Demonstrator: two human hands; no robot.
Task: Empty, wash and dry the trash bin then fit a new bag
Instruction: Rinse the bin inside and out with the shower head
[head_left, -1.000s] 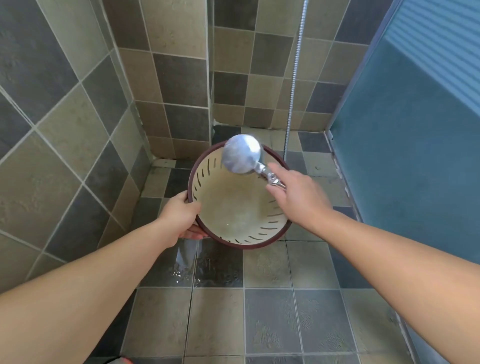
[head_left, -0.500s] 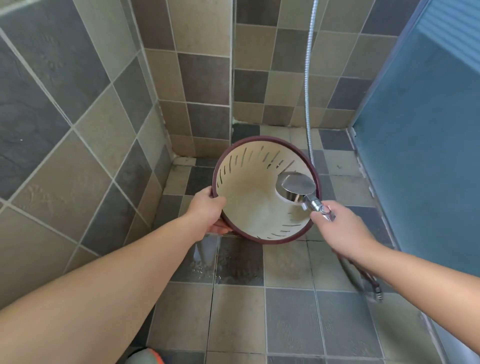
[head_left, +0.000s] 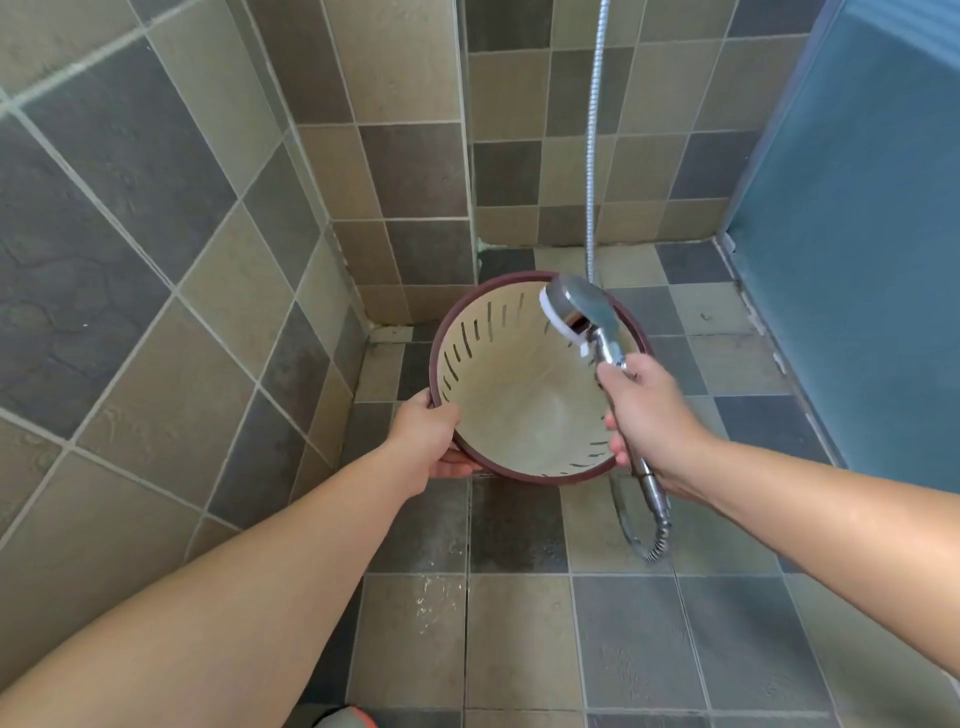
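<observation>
Here the round cream plastic trash bin with a dark maroon rim and slotted walls (head_left: 524, 395) is tilted with its mouth toward the camera, low in the corner of the tiled shower, its lower rim close above the grey and beige tiled floor (head_left: 519, 634); whether it touches the floor cannot be told. The left hand (head_left: 428, 436) grips the near-left rim, thumb over the lip and fingers curled beneath. The right hand (head_left: 649, 415) is wrapped round the handle of the chrome handheld shower head (head_left: 582, 312), whose face points down into the bin from the upper right edge. Its ribbed metal hose (head_left: 652, 540) loops below the wrist and another run hangs down the wall.

Risks, as I judge them: the slots in the wall would let water spray straight through onto the floor and the person's feet, so a hard jet aimed at the sides would wet more than it washes. The floor tiles look damp near the bin, and footing could slip. A one-handed hold on a wet rim could let the bin twist or drop if the spray pushes it. The hose loop could snag on the rim as the head swings.

No brand, label or writing can be read on anything.
</observation>
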